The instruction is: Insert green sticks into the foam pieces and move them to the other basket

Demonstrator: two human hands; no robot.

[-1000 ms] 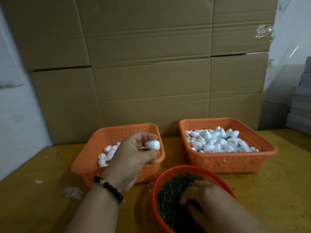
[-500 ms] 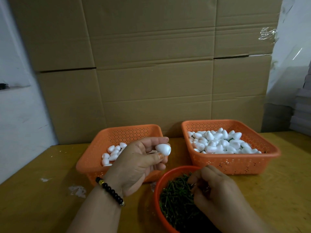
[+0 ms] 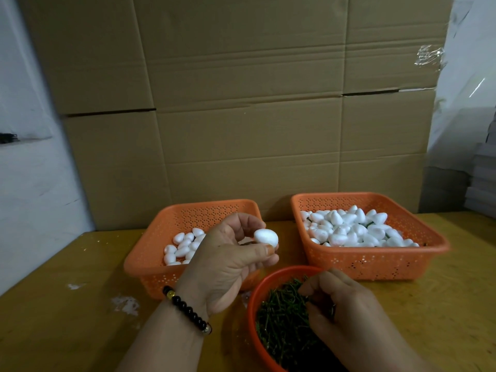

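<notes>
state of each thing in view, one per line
left hand: raised, fingers pinching foam piece
right hand: in round basket, fingers picking at green sticks
left basket: partly filled with foam
right basket: heaped, some green showing

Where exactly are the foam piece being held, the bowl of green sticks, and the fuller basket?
foam piece [image 3: 266, 238], head view, middle of its white surface.
bowl of green sticks [image 3: 252, 304], head view, its red left rim.
fuller basket [image 3: 375, 260], head view, its orange front wall.
</notes>
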